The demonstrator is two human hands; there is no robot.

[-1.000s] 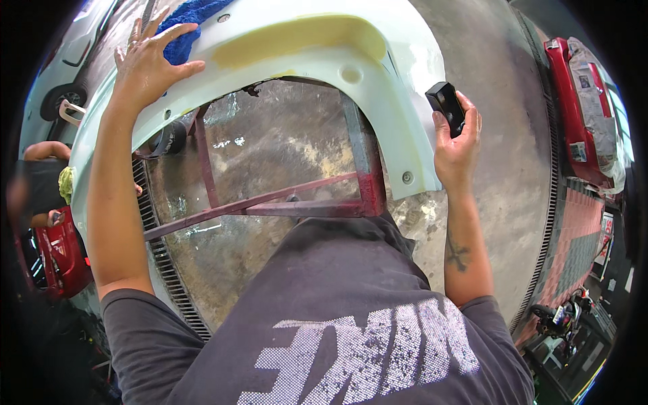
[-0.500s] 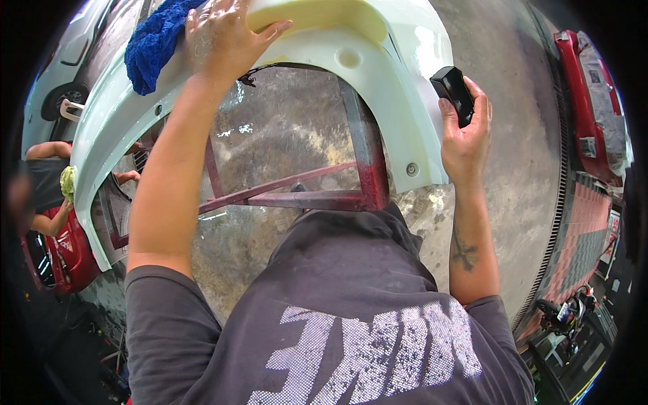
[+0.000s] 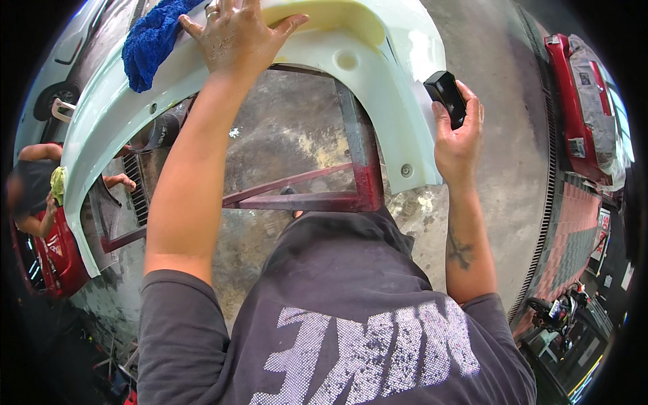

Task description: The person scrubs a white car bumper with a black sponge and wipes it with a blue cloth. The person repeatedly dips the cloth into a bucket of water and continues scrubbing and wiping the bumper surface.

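A pale, glossy car bumper [image 3: 125, 145] arches across the top of the view, its ends curving down at both sides. My left hand [image 3: 239, 40] lies on its upper part, fingers spread and wet, the topmost fingertips cut off by the frame edge. Beside that hand a crumpled blue cloth [image 3: 145, 50] drapes over the bumper. In my right hand [image 3: 460, 145] is a black sanding block [image 3: 447, 94], gripped between thumb and fingers at the bumper's right outer edge. Whether the block's face touches the surface cannot be made out.
A red and grey metal stand [image 3: 304, 201] is beneath the bumper. At left, a co-worker's hand [image 3: 50, 206] presses a yellow-green cloth [image 3: 57, 185] to its end. A red bumper [image 3: 574, 108] partly masked in film stands far right, past a floor drain [image 3: 550, 202]. A motorcycle [image 3: 563, 307] is at lower right.
My left hand has slid to the right along the bumper, with its fingers spread wider. My right hand still holds the block at about the same place. The whole view has shifted slightly.
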